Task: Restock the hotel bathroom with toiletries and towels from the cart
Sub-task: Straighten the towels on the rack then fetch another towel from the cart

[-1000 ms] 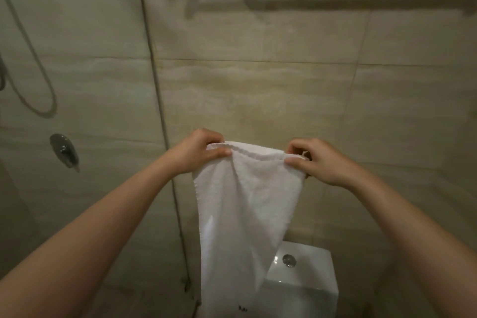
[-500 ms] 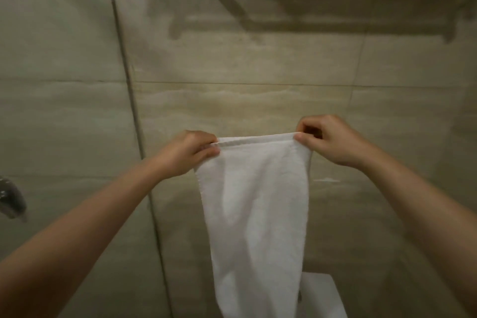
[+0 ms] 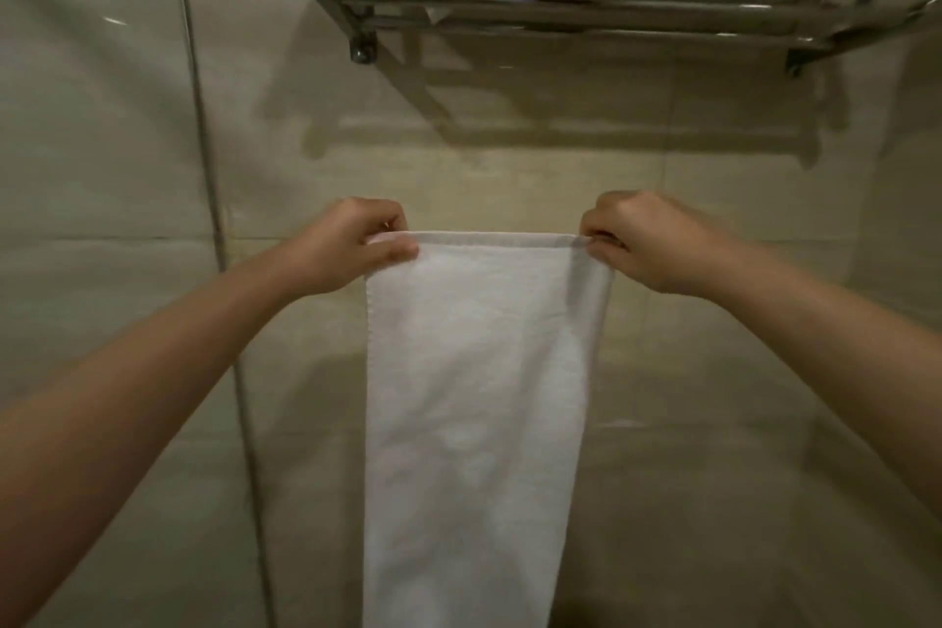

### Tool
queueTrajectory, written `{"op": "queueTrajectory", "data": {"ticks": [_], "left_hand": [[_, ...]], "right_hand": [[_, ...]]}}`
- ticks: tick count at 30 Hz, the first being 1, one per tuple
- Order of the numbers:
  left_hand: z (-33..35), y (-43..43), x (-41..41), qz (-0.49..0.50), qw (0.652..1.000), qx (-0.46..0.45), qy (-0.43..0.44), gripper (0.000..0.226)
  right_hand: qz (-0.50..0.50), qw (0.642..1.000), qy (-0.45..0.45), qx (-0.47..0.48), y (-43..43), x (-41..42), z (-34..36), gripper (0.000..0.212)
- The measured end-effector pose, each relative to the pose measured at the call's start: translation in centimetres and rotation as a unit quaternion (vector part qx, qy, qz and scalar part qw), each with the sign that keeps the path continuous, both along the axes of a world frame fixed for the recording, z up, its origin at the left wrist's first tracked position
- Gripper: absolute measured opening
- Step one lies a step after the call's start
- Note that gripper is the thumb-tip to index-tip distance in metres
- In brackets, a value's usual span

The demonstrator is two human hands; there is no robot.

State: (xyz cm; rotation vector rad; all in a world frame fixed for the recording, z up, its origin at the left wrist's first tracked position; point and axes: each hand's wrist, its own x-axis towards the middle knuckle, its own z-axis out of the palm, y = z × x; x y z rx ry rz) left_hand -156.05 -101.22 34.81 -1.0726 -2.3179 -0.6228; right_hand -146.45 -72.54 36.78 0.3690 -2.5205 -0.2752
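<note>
Head view: towel (image 3: 474,398) hangs well below the rack (image 3: 560,10), left hand (image 3: 351,247) and right hand (image 3: 647,245) each pinching a top corner. Soft, light, floppy, so keep the grip at the corners.

- Reaches both bare arms forward and up, left forearm (image 3: 153,372) and right forearm (image 3: 815,337) rising from the lower corners.
- Pinches the upper left corner of a white towel (image 3: 474,372) with the left hand (image 3: 351,245), thumb on the near face, fingers curled behind.
- Grips the upper right corner with the right hand (image 3: 647,240), fingers curled, knuckles up.
- Holds the hands level, well apart.
</note>
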Motion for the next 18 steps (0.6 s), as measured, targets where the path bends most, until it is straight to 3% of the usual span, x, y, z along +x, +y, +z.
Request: {"op": "queueTrajectory", "data": {"ticks": [3, 5, 7, 10, 12, 15, 18], "left_hand": [[2.5, -0.2, 0.5, 0.015, 1.000, -0.016, -0.022, 0.015], [4.4, -0.6, 0.7, 0.052, 0.994, -0.098, 0.022, 0.011], [6.3, -0.7, 0.9, 0.107, 0.979, -0.160, 0.065, 0.031], [8.4, -0.3, 1.3, 0.199, 0.952, -0.187, 0.142, 0.026], [9.6, 0.3, 1.6, 0.259, 0.935, -0.156, 0.187, 0.013], [12.1, 1.5, 2.2, 0.302, 0.936, -0.064, 0.170, 0.018], [15.1, 2.1, 1.9, 0.326, 0.936, 0.018, 0.132, 0.023]], "right_hand": [[-0.020, 0.993, 0.111, -0.022, 0.1, -0.7, 1.0, 0.021], [-0.039, 0.986, 0.155, -0.055, -0.3, -1.1, 1.8, 0.022], [-0.071, 0.976, 0.185, -0.088, -0.7, -1.3, 2.9, 0.023], [-0.107, 0.966, 0.201, -0.122, -1.3, -1.6, 4.9, 0.021], [-0.100, 0.958, 0.197, -0.183, -1.6, -1.7, 6.6, 0.018], [-0.075, 0.932, 0.176, -0.308, -1.9, -2.1, 9.4, 0.018], [-0.001, 0.875, 0.132, -0.466, -2.5, -2.9, 12.2, 0.020]]}}
